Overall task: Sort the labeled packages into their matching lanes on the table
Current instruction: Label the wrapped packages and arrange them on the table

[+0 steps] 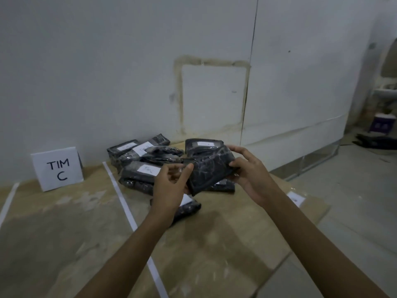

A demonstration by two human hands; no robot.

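Far L of the TIM C sign (57,168), a white tape strip (8,201) runs along the table (64,222). The sign stands upright at the table's back edge, against the wall (107,72). Just R of the sign a 2nd tape line (129,211) runs from the back edge toward the camera, marking the lane's side.

R of that line, and R of the sign, lies a pile of pkgs (139,160): black, plastic-wrapped, white labels up, writing too blurred to read. They lie at mixed angles and overlap.

Further R of the sign, the L hand (169,188) has its thumb tip on the near-L end of the held pkg (211,171), w/ fingers curled below. A lone pkg (189,206) lies on the table under that wrist, label partly hidden.

The held pkg is up off the table, in front of the pile. Its long axis runs low-L to high-R, the high end pointing away from the sign. No label shows on the face seen.

The R hand (247,171) grips the pkg's R end, fingers over the top edge, thumb on the near side.

Farthest R from the sign, a loose label (296,198) lies flat by the table's edge.
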